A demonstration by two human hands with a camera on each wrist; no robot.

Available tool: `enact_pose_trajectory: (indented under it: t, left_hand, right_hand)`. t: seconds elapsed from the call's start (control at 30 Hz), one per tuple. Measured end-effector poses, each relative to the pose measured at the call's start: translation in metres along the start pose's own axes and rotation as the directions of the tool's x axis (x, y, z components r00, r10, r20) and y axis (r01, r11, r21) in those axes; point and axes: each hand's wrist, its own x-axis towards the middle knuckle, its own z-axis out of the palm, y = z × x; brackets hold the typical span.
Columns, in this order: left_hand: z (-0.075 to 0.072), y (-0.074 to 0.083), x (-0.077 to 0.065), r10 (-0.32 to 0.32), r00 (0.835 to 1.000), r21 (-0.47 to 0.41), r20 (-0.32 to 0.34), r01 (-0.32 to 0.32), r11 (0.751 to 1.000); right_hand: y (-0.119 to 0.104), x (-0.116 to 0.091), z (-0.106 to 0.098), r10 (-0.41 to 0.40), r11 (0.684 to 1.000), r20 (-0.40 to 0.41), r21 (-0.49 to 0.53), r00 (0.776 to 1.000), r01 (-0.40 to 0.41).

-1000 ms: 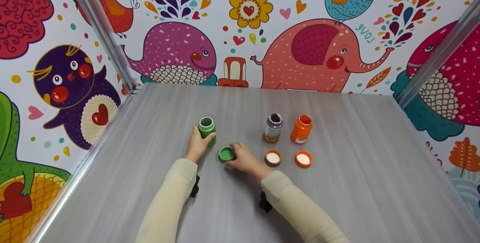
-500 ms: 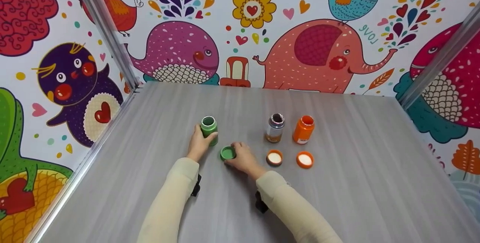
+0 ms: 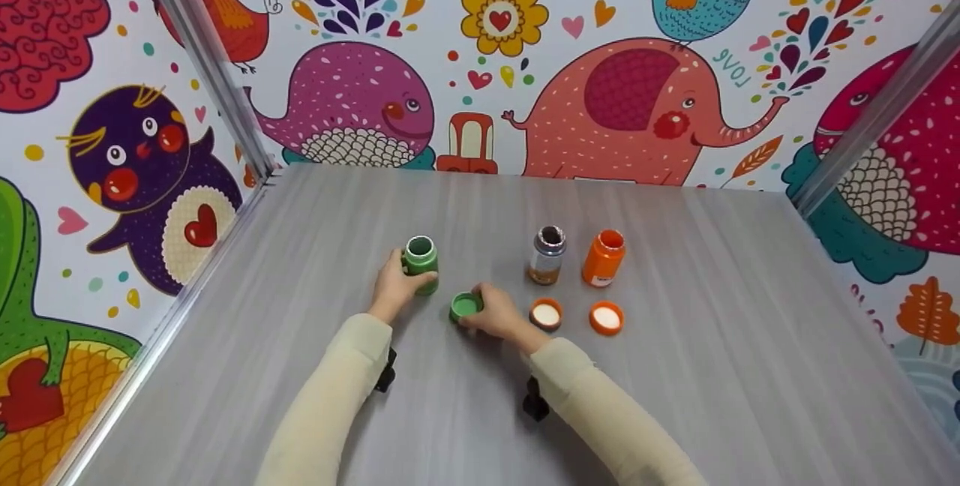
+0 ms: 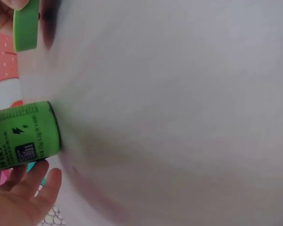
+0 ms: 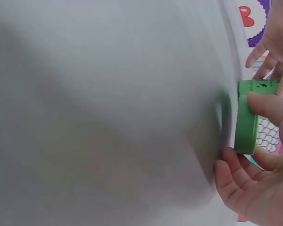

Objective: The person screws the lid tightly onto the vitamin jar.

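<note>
Green jar (image 3: 421, 265), lid (image 3: 465, 307): seemingly narrow gap

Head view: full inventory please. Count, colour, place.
Green bottle: 1, green, in left hand's grip
Green cap: 1, green, in right hand's grip
Dark bottle: 1, grey and brown, left of orange bottle
Orange bottle: 1, orange, rightmost bottle
Loose caps: 2, orange-rimmed, white inside, nearer the person than those two bottles
Table: 1, grey, beneath
Printed walls: 3, multicoloured, left, back, right
Posts: 2, silver, back corners
Wrist devices: 2, black, at cuffs
Sleeves: 2, cream, foreground
Hands: 2, bare, centre
</note>
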Motion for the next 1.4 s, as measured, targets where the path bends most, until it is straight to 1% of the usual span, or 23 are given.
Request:
enact_pose_trajectory:
  t: [0.1, 0.17, 0.3, 0.4, 0.5, 0.57, 0.8, 0.9, 1.03, 1.2, 1.4]
  left_hand:
    - [0.007, 0.004, -0.004, 0.023, 0.999, -0.005, 0.030, -0.023, 1.000]
    - [0.012, 0.007, -0.007, 0.050, 0.998, -0.007, 0.045, -0.050, 0.999]
    - [0.022, 0.012, -0.016, 0.088, 0.994, -0.025, 0.064, -0.087, 0.996]
    - [0.028, 0.017, -0.023, 0.120, 0.988, -0.042, 0.095, -0.117, 0.992]
    - [0.032, 0.020, -0.029, 0.155, 0.980, -0.038, 0.127, -0.151, 0.988]
    - [0.035, 0.021, -0.033, 0.175, 0.975, -0.029, 0.136, -0.172, 0.985]
    - [0.040, 0.028, -0.046, 0.168, 0.969, -0.022, 0.179, -0.167, 0.986]
    - [0.044, 0.029, -0.050, 0.189, 0.962, -0.025, 0.195, -0.188, 0.982]
    - [0.051, 0.030, -0.053, 0.204, 0.955, -0.038, 0.214, -0.200, 0.979]
    - [0.058, 0.033, -0.056, 0.207, 0.949, -0.050, 0.237, -0.201, 0.978]
    - [0.060, 0.033, -0.056, 0.201, 0.949, -0.042, 0.244, -0.197, 0.980]
  right_hand:
    - [0.008, -0.005, -0.008, -0.038, 0.999, -0.026, -0.008, 0.999, 0.038]
    - [0.014, -0.008, -0.013, -0.059, 0.998, -0.048, -0.017, 0.997, 0.058]
    - [0.024, -0.014, -0.021, -0.106, 0.993, -0.080, -0.052, 0.991, 0.102]
    - [0.030, -0.018, -0.027, -0.139, 0.989, -0.107, -0.068, 0.985, 0.132]
    - [0.031, -0.022, -0.032, -0.159, 0.986, -0.135, -0.070, 0.978, 0.151]
    - [0.031, -0.024, -0.036, -0.164, 0.985, -0.147, -0.073, 0.976, 0.154]
    - [0.035, -0.031, -0.048, -0.251, 0.966, -0.187, -0.103, 0.950, 0.235]
    - [0.037, -0.035, -0.054, -0.257, 0.966, -0.187, -0.091, 0.948, 0.244]
    - [0.041, -0.039, -0.060, -0.266, 0.963, -0.195, -0.097, 0.944, 0.251]
    - [0.044, -0.044, -0.068, -0.286, 0.958, -0.215, -0.094, 0.934, 0.272]
    - [0.041, -0.050, -0.078, -0.283, 0.959, -0.185, -0.090, 0.941, 0.270]
